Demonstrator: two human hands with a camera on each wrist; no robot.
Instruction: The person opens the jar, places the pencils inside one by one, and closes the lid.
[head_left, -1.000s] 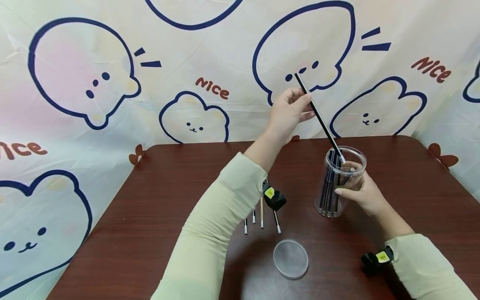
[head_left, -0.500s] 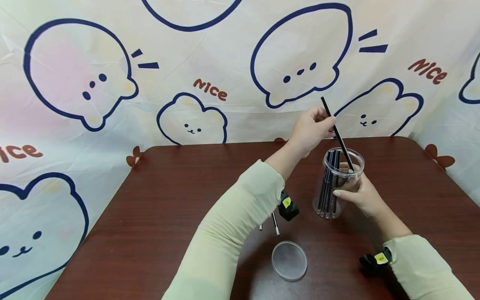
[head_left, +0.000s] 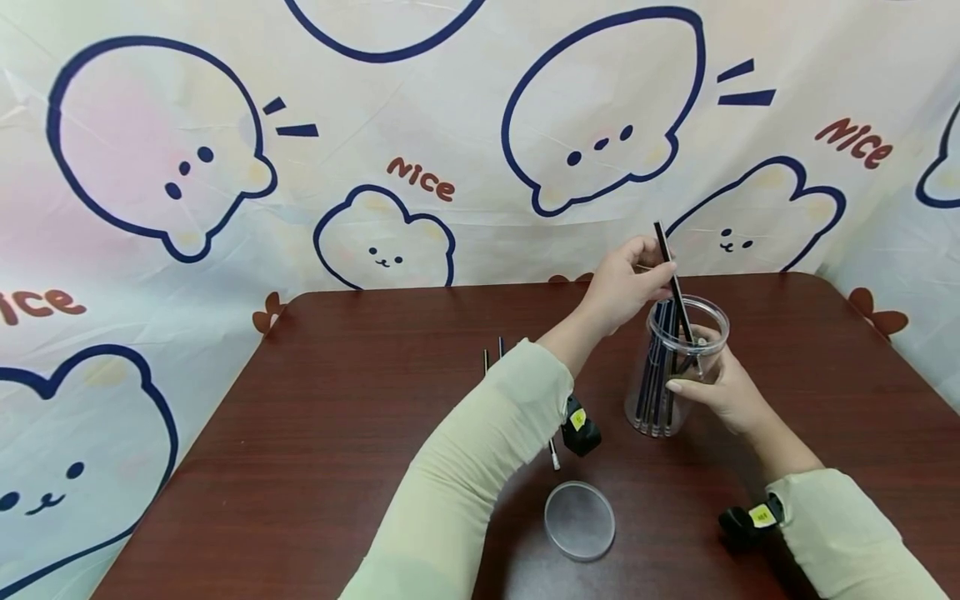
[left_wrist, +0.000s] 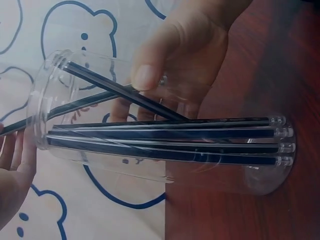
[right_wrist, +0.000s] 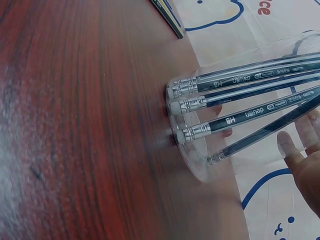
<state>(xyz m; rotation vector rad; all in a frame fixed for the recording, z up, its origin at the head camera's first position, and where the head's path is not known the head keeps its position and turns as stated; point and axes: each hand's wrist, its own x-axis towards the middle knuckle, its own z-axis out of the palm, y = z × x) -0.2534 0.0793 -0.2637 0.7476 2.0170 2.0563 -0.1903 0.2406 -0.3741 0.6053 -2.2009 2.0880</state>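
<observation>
My left hand (head_left: 628,282) pinches a dark pencil (head_left: 682,308) near its upper part. The pencil's eraser end points down through the mouth of a clear jar (head_left: 681,422). In the left wrist view that slanting pencil (left_wrist: 85,103) crosses a leaning one inside, near the right thumb. My right hand (head_left: 723,390) grips the jar's side, thumb in front and fingers behind. Several dark pencils (right_wrist: 260,117) stand inside, silver ferrules and erasers at the bottom, as the right wrist view shows.
A round clear lid (head_left: 580,521) lies on the brown table (head_left: 337,467) in front of the jar. A few pencils (head_left: 555,456) lie partly hidden under the left forearm. Behind the table hangs a cartoon-printed cloth (head_left: 480,242).
My left hand has moved right and then down, lowering the pencil from above the rim into the jar's mouth. The right hand and jar have stayed in place.
</observation>
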